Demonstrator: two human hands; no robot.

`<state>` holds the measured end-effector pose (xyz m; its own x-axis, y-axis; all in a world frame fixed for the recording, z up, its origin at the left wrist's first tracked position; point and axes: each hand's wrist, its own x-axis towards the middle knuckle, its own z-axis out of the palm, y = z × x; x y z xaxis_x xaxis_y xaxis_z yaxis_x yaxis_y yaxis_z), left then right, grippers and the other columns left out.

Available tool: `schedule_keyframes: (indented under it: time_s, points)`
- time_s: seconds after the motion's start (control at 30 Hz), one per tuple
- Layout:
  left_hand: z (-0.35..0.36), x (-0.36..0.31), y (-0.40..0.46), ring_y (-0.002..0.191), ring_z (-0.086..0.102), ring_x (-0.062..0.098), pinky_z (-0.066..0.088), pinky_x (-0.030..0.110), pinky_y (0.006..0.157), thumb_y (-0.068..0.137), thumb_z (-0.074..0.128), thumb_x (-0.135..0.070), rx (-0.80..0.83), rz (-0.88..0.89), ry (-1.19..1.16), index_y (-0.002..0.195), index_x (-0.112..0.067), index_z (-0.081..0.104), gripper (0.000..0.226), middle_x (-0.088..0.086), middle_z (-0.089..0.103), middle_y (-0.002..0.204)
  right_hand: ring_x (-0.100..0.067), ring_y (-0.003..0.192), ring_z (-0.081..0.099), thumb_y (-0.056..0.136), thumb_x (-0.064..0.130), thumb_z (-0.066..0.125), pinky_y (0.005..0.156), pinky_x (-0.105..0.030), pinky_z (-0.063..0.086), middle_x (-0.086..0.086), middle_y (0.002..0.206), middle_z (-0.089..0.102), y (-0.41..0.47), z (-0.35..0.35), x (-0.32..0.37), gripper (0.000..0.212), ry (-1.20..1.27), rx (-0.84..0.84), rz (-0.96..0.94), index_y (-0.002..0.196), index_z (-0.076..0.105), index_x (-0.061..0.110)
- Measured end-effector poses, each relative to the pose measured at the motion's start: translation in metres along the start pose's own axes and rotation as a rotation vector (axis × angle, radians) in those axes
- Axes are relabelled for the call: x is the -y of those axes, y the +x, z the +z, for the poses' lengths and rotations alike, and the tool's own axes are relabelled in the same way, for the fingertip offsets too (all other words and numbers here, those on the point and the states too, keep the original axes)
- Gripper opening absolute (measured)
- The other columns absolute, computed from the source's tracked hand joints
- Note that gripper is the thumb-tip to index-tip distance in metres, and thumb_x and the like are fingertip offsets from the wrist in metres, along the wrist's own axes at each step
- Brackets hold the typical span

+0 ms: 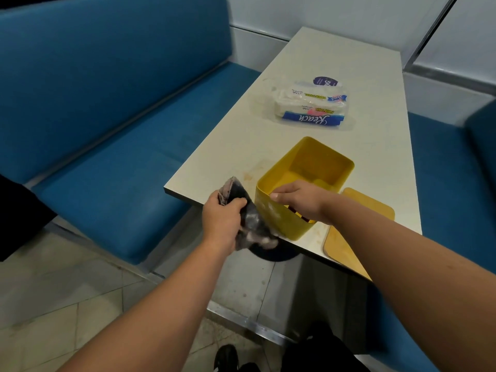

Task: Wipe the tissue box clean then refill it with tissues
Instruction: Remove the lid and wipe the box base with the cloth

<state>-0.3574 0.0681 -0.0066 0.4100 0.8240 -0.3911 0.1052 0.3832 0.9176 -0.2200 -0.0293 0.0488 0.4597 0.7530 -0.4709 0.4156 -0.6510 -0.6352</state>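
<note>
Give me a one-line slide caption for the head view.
Left hand wipes the open yellow tissue box with a dark cloth while the right hand steadies its rim.

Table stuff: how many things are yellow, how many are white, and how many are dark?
Yellow: 2, the tissue box and its lid.
White: 1, the tissue pack.
Dark: 1, the cloth gripped by the left hand.
Total: 4

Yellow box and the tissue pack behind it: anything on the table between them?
Nothing. In the head view, only bare table lies between the yellow box and the tissue pack.
</note>
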Motion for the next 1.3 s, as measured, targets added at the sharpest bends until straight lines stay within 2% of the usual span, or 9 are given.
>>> schedule_keyframes:
  time_s: [0.1,0.27,0.4,0.53,0.67,0.83,0.97,1.1,1.3]
  points:
    - [-0.019,0.004,0.007,0.091,0.064,0.021,0.055,0.04,0.079,0.086,0.069,-0.024,0.085,0.123,0.256,0.096,-0.021,0.064,0.011,0.002,0.068,0.093,-0.025,0.131,0.044,0.1,0.038,0.045,0.105,-0.036,0.033,-0.006,0.143,0.048,0.001,0.004,0.0,0.044,-0.012,0.002,-0.004,0.138,0.05,0.016]
    - [0.001,0.006,0.005,0.081,0.066,0.015,0.055,0.028,0.07,0.09,0.066,-0.022,0.165,0.245,0.22,0.09,-0.02,0.066,0.002,-0.001,0.07,0.084,-0.023,0.135,0.039,0.1,0.04,0.042,0.109,-0.036,0.03,-0.005,0.147,0.044,0.004,0.008,-0.004,0.046,-0.069,-0.016,-0.019,0.141,0.047,0.018]
    - [0.004,0.013,0.018,0.081,0.065,0.023,0.051,0.032,0.068,0.09,0.065,-0.021,0.11,0.211,0.327,0.086,-0.017,0.067,0.006,0.003,0.069,0.081,-0.023,0.135,0.04,0.1,0.04,0.043,0.111,-0.037,0.03,-0.004,0.147,0.045,0.005,0.009,-0.004,0.045,-0.06,-0.021,-0.01,0.14,0.048,0.019]
    - [0.007,0.006,0.018,0.083,0.067,0.019,0.054,0.033,0.073,0.092,0.063,-0.024,0.119,0.231,0.23,0.085,-0.025,0.067,0.008,0.001,0.07,0.084,-0.023,0.134,0.04,0.1,0.04,0.042,0.11,-0.036,0.03,-0.005,0.146,0.045,0.004,0.008,-0.003,0.045,-0.072,-0.022,-0.009,0.139,0.049,0.019]
    - [0.003,0.004,0.029,0.083,0.061,0.025,0.048,0.034,0.07,0.092,0.061,-0.024,0.144,0.228,0.631,0.087,-0.014,0.069,0.014,0.004,0.067,0.083,-0.024,0.135,0.039,0.101,0.04,0.041,0.11,-0.035,0.029,-0.005,0.147,0.044,0.003,0.008,-0.002,0.045,-0.099,-0.02,-0.01,0.14,0.048,0.018]
    - [0.005,0.005,0.019,0.081,0.063,0.016,0.051,0.032,0.071,0.093,0.06,-0.027,0.11,0.235,0.38,0.092,-0.018,0.068,0.012,-0.002,0.068,0.083,-0.024,0.135,0.039,0.1,0.041,0.041,0.109,-0.037,0.029,-0.005,0.147,0.044,0.002,0.008,-0.002,0.046,-0.107,-0.019,-0.006,0.14,0.047,0.019]
    - [0.008,0.01,0.025,0.07,0.054,0.018,0.038,0.025,0.053,0.093,0.055,-0.014,0.123,0.295,0.676,0.078,-0.01,0.065,0.019,0.004,0.063,0.076,-0.023,0.136,0.038,0.101,0.04,0.04,0.109,-0.035,0.028,-0.004,0.148,0.043,0.003,0.007,-0.003,0.046,-0.113,-0.013,-0.015,0.141,0.046,0.018]
    - [0.009,0.008,0.028,0.073,0.054,0.026,0.035,0.028,0.056,0.088,0.052,-0.006,0.174,0.313,0.922,0.073,-0.009,0.061,0.017,0.009,0.059,0.077,-0.022,0.136,0.038,0.1,0.041,0.041,0.108,-0.034,0.029,-0.004,0.147,0.044,0.003,0.008,-0.004,0.047,-0.09,-0.012,-0.013,0.141,0.047,0.018]
    - [0.006,0.004,0.019,0.069,0.052,0.009,0.036,0.02,0.054,0.093,0.057,-0.018,0.115,0.306,0.655,0.085,-0.014,0.066,0.012,-0.004,0.06,0.075,-0.023,0.136,0.039,0.1,0.042,0.039,0.11,-0.036,0.029,-0.004,0.147,0.044,0.002,0.007,-0.003,0.047,-0.141,-0.013,-0.01,0.141,0.047,0.02]
